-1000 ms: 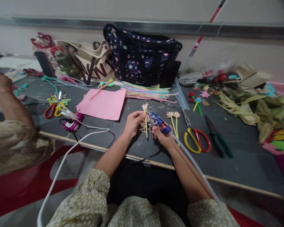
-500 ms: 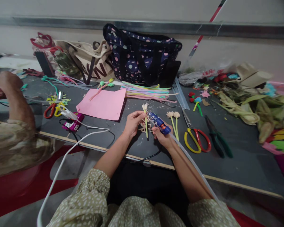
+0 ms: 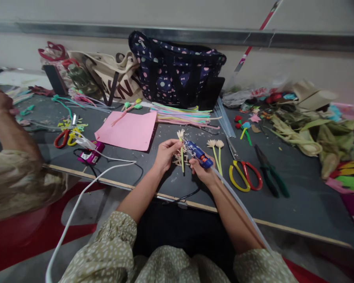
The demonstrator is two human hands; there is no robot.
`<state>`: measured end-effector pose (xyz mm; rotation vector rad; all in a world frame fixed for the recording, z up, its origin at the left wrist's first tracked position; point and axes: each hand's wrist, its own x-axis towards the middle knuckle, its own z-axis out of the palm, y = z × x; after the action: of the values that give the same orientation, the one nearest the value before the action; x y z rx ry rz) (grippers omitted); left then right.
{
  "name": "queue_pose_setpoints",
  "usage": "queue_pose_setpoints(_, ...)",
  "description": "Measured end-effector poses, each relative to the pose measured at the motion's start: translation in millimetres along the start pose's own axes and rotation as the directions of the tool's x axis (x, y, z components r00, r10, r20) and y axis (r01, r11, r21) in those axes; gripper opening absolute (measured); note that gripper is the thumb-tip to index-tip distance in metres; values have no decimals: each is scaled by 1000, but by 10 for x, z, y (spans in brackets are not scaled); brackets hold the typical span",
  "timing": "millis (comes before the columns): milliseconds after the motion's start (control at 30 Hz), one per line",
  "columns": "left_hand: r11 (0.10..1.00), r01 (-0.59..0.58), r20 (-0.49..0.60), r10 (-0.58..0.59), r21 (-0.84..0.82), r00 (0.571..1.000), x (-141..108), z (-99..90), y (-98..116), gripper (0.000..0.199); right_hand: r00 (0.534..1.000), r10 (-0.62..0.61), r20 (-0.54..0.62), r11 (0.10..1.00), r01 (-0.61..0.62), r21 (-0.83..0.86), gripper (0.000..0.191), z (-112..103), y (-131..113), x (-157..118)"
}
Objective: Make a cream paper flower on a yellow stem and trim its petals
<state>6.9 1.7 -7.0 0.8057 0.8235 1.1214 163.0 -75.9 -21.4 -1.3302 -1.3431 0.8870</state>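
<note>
Between the fingertips of my left hand (image 3: 166,155) is a small craft flower (image 3: 181,135) with a cream head and a thin green stem, held upright. My right hand (image 3: 203,169) is wrapped round a blue glue gun (image 3: 198,152), its front end close to the flower head. Whether the nozzle touches the flower I cannot tell. A clear glue stick (image 3: 242,208) runs back from the gun along my right forearm. Two finished-looking cream flowers (image 3: 216,144) with green stems lie just right of the gun. Pale scraps (image 3: 179,160) are scattered beneath my hands.
To the right lie scissors (image 3: 245,177) with yellow and red handles, pliers (image 3: 271,173) and dried husks (image 3: 309,137). Pink paper (image 3: 126,129), pipe cleaners (image 3: 183,114) and a dark patterned bag (image 3: 177,72) stand or lie behind. A white cable (image 3: 85,192) crosses the table edge at left, near another person's arm (image 3: 14,129).
My hands, the flower and the glue gun stay almost where they were. At the left, the other person's hand has moved further left, partly out of view.
</note>
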Motion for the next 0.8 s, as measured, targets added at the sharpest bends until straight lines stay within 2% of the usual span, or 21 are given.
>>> queue_pose_setpoints(167,1000,1,6,-1,0,1000,1,-5,-2,29,999,35,-33,998,-33,55,40,21,18,-9)
queue_pose_setpoints(800,1000,-16,8,16,5,1000,1,-20,-12,28,1000,-14,7,997,14,-71,48,-15,-37,7)
